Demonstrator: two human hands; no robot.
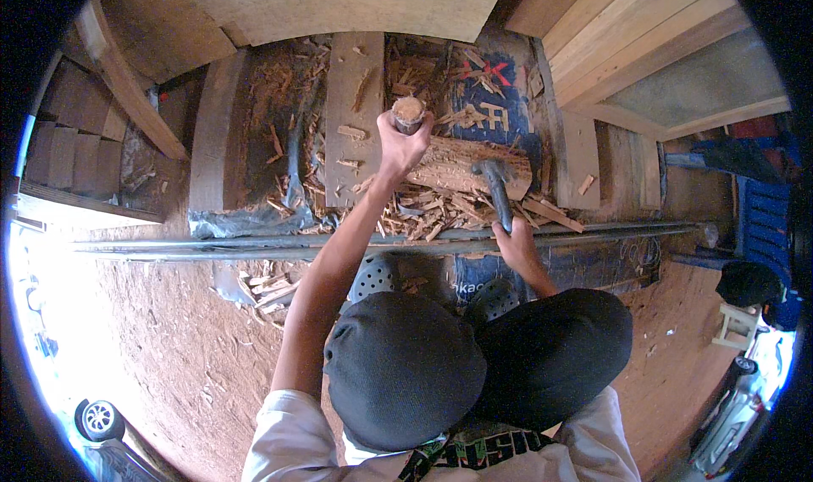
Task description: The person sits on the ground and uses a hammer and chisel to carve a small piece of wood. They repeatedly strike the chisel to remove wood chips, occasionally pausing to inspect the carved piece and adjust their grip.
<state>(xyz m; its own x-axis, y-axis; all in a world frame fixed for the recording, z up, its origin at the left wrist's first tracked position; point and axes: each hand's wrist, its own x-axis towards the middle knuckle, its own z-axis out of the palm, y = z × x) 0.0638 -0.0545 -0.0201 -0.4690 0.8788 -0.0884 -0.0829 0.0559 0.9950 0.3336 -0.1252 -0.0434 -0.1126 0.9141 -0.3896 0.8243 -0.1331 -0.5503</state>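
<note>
My left hand is wrapped round what looks like a wooden-handled chisel, seen nearly end-on with a frayed, pale round top. Its blade is hidden beneath the hand. A rough, reddish-brown piece of timber with a chipped surface lies just right of that hand. Lower right, my right hand grips a hammer by its dark handle, the head over the timber's right part and apart from the chisel. Whether the hammer head touches the timber I cannot tell.
Wood chips lie thickly around the timber. Planks run underneath, and long metal bars cross in front of my clogs. Plywood and wooden frames stand beyond. A blue plastic chair is far right.
</note>
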